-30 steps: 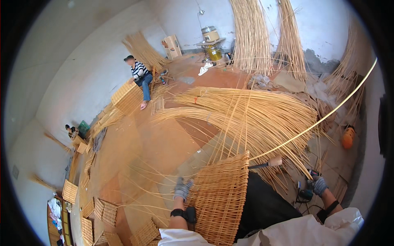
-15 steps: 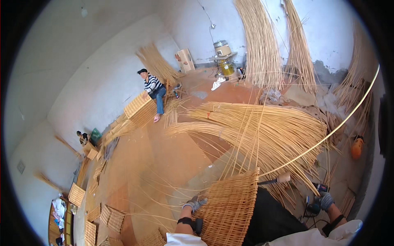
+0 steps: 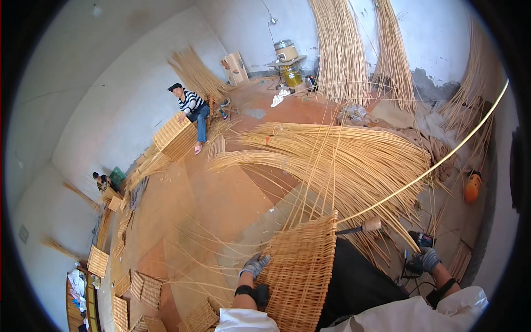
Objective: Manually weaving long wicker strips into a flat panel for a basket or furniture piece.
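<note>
A woven wicker panel (image 3: 301, 271) stands slanted against my black-clad lap, with long loose rods fanning out from its top and left edges. My left hand (image 3: 255, 265), in a grey glove, is closed on the panel's left edge. At the lower right my right hand (image 3: 427, 260), gloved too, closes around the thick end of a wicker rod (image 3: 406, 237); its fingers are partly hidden. One pale, longer rod (image 3: 442, 164) arcs from the panel's top corner toward the upper right. By that corner a wooden-handled tool (image 3: 371, 223) sits with its dark shaft against the weave.
A large heap of rods (image 3: 359, 160) lies ahead on the floor. A power drill (image 3: 421, 239) is beside my right hand; an orange object (image 3: 472, 187) lies farther right. Woven pieces (image 3: 146, 289) stand at left. A seated co-worker (image 3: 191, 108) handles a large basket (image 3: 174, 138).
The whole view has shifted, so the scene sits slightly farther left and higher. The co-worker's head has turned. My hands keep nearly the same places on the panel and the rod.
</note>
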A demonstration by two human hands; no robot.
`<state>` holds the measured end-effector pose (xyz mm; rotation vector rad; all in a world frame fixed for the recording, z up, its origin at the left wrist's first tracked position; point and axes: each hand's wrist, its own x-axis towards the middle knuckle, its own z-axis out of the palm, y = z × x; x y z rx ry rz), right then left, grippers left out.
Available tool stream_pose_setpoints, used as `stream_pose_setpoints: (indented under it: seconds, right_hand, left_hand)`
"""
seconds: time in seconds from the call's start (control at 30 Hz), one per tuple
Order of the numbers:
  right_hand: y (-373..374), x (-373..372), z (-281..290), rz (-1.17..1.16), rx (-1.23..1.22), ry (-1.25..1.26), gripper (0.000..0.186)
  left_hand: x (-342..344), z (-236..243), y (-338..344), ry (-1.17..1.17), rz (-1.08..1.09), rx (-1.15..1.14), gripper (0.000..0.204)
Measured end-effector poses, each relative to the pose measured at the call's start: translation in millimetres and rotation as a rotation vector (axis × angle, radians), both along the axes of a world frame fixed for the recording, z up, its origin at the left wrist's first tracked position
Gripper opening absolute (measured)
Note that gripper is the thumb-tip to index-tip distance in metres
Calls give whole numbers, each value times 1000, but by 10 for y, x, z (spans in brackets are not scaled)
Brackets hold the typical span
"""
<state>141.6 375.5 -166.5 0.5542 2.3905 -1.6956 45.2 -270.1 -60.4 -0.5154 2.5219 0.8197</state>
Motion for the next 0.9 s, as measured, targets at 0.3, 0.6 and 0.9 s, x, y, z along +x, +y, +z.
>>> stream_pose_setpoints:
  seconds: [0.3,0.6,0.9]
  right_hand:
    - [-131,55,504,58,200,-37,20]
    - [168,-94,177,14,-107,13,16]
    - [337,165,1192,-20,103,-38,20]
  left_hand:
    - [113,145,259,-92,81,-116,72]
    - [-211,890,321,420,120,-375,83]
    - [-227,610,-53,123,-121,-328,80]
